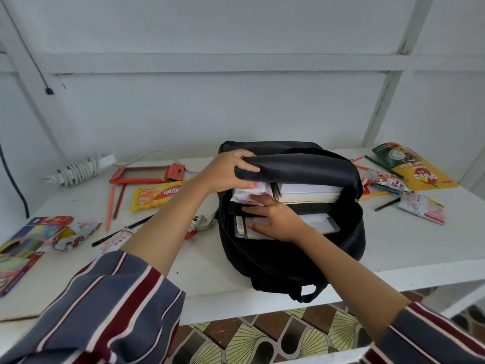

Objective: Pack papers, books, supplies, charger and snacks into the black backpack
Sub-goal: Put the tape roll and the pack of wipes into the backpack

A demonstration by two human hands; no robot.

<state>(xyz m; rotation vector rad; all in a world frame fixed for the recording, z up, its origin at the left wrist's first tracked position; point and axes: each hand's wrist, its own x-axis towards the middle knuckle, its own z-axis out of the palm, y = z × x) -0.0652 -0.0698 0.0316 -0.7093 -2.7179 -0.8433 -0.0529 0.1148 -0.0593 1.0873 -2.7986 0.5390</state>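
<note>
The black backpack (288,258) lies open on the white table (409,248). My left hand (231,169) grips its raised top flap (301,166) and holds it up. My right hand (275,219) reaches into the main compartment with straight fingers pressing a white and pink snack packet (249,191). To the right of that packet, white books (309,193) are stacked inside. A clear plastic case (320,223) lies in the bag under my right wrist.
A coiled white charger (78,168), an orange carton (147,173), a yellow biscuit pack (154,197), pencils (111,206) and a colourful box (23,248) lie left of the bag. Snack packets (422,210), pencils and a yellow bag (414,166) lie to its right.
</note>
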